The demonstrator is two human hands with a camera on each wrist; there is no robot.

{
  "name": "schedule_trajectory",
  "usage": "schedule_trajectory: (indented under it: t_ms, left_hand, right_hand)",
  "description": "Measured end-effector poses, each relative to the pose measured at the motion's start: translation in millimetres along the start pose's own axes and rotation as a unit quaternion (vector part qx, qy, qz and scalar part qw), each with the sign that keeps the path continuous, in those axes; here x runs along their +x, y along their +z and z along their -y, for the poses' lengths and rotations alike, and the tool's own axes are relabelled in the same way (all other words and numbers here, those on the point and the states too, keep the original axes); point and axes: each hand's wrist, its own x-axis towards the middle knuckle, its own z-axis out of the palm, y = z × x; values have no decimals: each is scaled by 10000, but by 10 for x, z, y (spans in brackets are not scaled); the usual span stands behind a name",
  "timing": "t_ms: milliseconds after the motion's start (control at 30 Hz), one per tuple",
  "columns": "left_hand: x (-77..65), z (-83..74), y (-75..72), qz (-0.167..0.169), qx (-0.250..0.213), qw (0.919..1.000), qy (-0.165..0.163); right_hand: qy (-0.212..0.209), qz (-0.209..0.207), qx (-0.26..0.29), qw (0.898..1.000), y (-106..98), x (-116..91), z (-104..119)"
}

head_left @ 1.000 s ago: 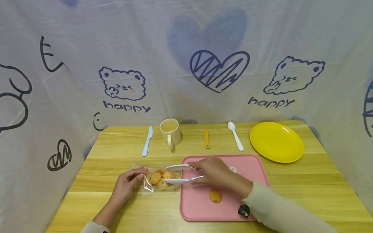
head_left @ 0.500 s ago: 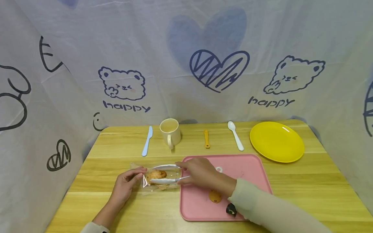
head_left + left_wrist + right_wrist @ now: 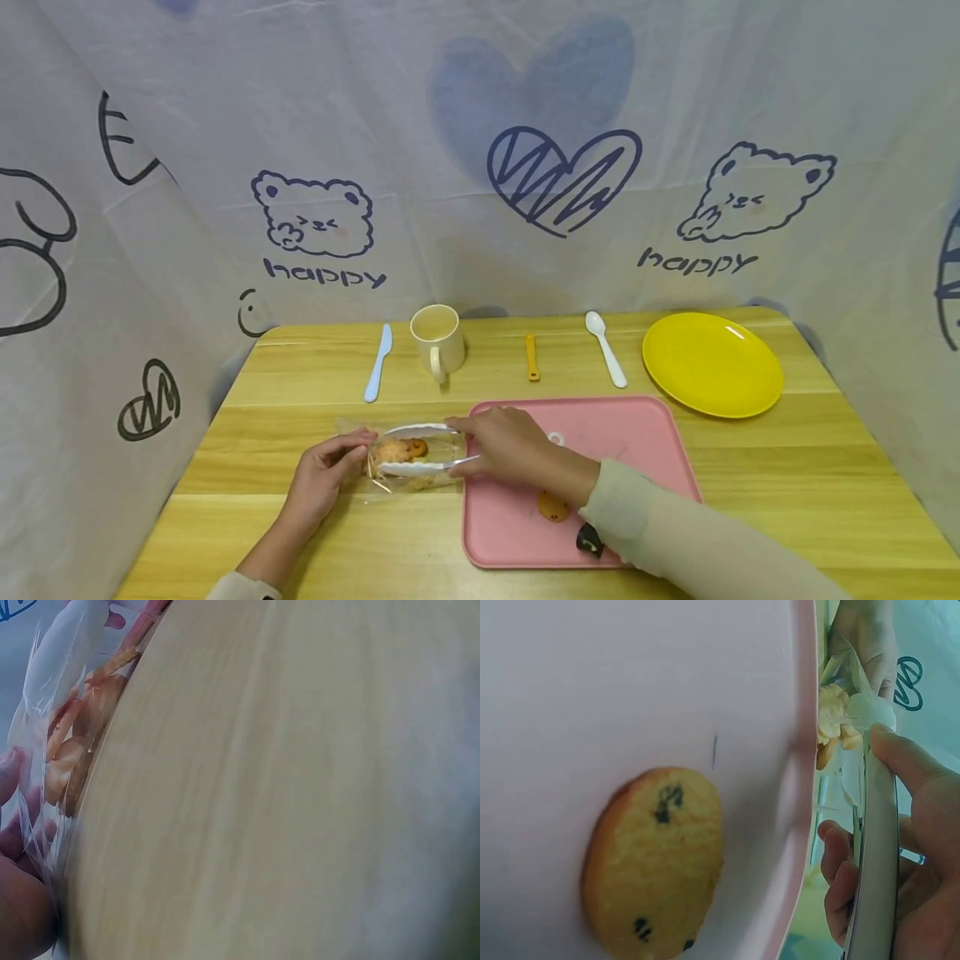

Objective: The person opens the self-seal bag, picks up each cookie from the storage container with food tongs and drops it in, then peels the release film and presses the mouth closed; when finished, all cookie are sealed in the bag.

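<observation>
My left hand (image 3: 322, 479) pinches the left end of a clear plastic bag (image 3: 381, 486) lying on the table. Inside it are several cookies (image 3: 393, 452), also visible through the film in the left wrist view. Tongs (image 3: 412, 469) with white scalloped heads are gripped by my right hand (image 3: 510, 443), thumb on one arm and fingers on the other. Their heads reach into the bag and stand apart on either side of the cookies. A single round cookie (image 3: 656, 862) with dark bits lies on the pink tray (image 3: 510, 537), under my right forearm.
Behind the bag stand a cream mug (image 3: 438, 342) and a light blue knife (image 3: 378, 364). Further right lie a small orange handle-like piece (image 3: 532, 358), a white spoon (image 3: 606, 350) and a yellow plate (image 3: 712, 364). A printed cloth (image 3: 450, 167) hangs behind the table.
My right hand has moved left, carrying the tongs deeper into the bag around the cookies. The cookies in view have shifted slightly left. My left hand stays in place.
</observation>
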Motion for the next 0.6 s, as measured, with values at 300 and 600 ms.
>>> schedule_trajectory:
  t_ms: [300, 600]
  left_hand:
    - [-1, -11, -4, 23, 207, 9992, -329]
    - [-8, -23, 3, 12, 165, 9997, -156]
  right_hand:
    - [18, -4, 21, 10000, -52, -95, -66]
    - [76, -16, -14, 10000, -153, -289, -154]
